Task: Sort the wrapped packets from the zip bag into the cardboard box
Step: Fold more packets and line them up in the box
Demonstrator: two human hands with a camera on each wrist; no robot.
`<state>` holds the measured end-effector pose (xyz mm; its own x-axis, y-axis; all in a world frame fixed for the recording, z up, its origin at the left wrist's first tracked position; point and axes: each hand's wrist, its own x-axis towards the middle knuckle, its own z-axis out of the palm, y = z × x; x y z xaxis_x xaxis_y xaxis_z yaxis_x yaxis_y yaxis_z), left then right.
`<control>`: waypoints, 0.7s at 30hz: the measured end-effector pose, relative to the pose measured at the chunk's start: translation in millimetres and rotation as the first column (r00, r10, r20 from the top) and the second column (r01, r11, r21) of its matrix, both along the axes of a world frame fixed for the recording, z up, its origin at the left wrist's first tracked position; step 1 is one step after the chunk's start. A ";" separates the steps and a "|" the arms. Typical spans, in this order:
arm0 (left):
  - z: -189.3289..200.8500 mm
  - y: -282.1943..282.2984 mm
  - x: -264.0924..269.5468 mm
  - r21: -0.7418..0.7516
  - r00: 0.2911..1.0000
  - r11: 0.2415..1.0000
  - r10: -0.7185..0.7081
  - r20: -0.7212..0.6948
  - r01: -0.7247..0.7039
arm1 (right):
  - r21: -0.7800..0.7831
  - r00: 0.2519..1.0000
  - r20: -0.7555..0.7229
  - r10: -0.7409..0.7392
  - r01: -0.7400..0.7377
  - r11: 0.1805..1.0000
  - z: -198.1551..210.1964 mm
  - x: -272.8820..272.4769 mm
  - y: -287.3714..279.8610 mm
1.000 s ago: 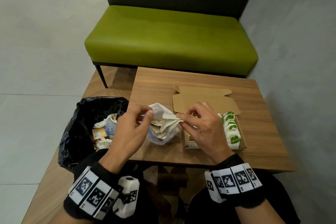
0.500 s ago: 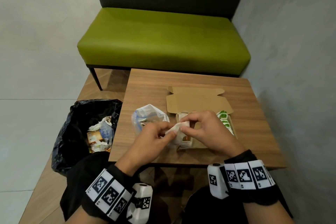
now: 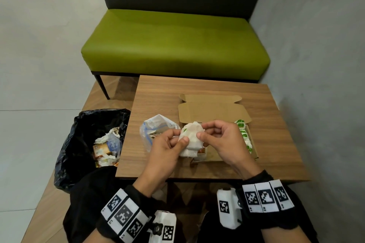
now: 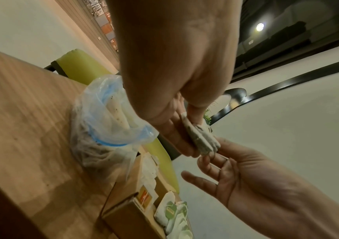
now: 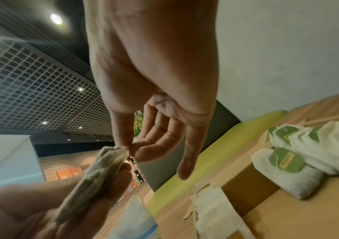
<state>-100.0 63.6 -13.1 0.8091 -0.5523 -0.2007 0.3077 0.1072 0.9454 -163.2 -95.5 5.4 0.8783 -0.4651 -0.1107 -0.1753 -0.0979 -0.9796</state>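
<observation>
A small stack of white wrapped packets (image 3: 191, 137) is held up between both hands, above the front left corner of the cardboard box (image 3: 255, 151). My left hand (image 3: 180, 141) grips the stack (image 4: 202, 139) from the left, thumb on the front. My right hand (image 3: 200, 133) pinches the stack's top edge (image 5: 121, 149) between thumb and forefinger, its other fingers spread. The clear zip bag (image 3: 156, 129) stands on the table left of the box, more packets inside. White packets with green labels (image 3: 244, 134) line the box's right side (image 5: 285, 160).
The box lid (image 3: 213, 109) lies open flat toward the bench. A black bin bag (image 3: 88, 124) full of rubbish stands on the floor left of the wooden table (image 3: 158, 167). A green bench (image 3: 173, 45) is behind, a grey wall (image 3: 320, 65) at the right.
Both hands drew packets out of the zip bag and carried them right toward the box. The stack is now held up higher between both hands. The bag stays on the table.
</observation>
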 end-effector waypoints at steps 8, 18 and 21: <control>-1.0 -5.0 -2.8 0.057 0.998 0.997 0.042 0.044 -0.044 | -0.244 0.997 0.082 0.002 0.018 0.970 -1.5 -6.3 2.8; -2.2 -8.2 -3.4 0.130 0.983 0.978 0.150 0.104 -0.163 | -0.229 0.991 0.086 -0.106 0.123 0.966 -4.4 -13.0 -10.2; -2.6 -9.2 -3.6 0.153 0.980 0.973 0.156 0.125 -0.174 | -0.228 0.991 0.008 -0.137 0.135 0.964 -2.2 -19.5 -26.3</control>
